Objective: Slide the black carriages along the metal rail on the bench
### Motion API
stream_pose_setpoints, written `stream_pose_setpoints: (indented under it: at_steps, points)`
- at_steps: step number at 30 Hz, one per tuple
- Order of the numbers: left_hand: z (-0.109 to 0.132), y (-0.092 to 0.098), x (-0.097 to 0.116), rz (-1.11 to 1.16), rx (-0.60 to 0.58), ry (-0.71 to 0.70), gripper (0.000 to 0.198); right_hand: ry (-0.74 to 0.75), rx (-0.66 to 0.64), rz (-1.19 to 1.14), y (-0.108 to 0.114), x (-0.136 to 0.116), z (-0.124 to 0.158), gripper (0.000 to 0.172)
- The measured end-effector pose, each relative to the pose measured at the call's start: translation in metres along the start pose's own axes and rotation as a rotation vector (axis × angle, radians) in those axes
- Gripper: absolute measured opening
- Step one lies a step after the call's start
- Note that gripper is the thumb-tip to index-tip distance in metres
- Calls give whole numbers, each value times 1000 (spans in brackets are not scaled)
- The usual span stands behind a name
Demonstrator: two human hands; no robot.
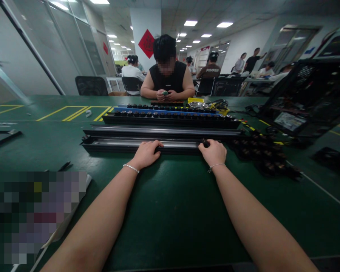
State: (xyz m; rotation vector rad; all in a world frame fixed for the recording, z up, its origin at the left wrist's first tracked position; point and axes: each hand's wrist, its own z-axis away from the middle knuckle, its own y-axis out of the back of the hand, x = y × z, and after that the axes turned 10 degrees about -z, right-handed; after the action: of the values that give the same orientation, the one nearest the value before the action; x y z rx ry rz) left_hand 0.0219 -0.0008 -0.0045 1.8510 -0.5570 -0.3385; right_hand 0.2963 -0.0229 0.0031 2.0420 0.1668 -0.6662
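A long black channel [178, 146] with a shiny strip inside lies across the green table in front of me. My left hand [147, 154] is closed over its front wall near the middle, thumb on the near side. At the channel's right part, my right hand [214, 153] is closed around a small black part [206, 143], mostly hidden by the fingers. Directly behind lies a second black channel [164, 130] of the same shape. Many dark small parts [260, 151] lie in a cluster to the right of my right hand.
Farther back are a blue-edged rail [119, 109] with rows of black pieces and a yellow tray [195, 100]. A person [167, 71] sits opposite, holding a small object. An open computer case [306, 98] stands at right. A blurred-out sheet [45, 215] lies at left.
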Motion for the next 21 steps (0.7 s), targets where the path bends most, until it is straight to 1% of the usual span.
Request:
stream_pose_setpoints:
  at_steps: [6, 21]
  points:
    - [-1, 1, 2, 2, -11, 8, 28, 13, 43, 2, -3, 5, 0, 37]
    - [-1, 1, 1, 12, -5, 7, 27, -4, 43, 19, -2, 1, 1, 35]
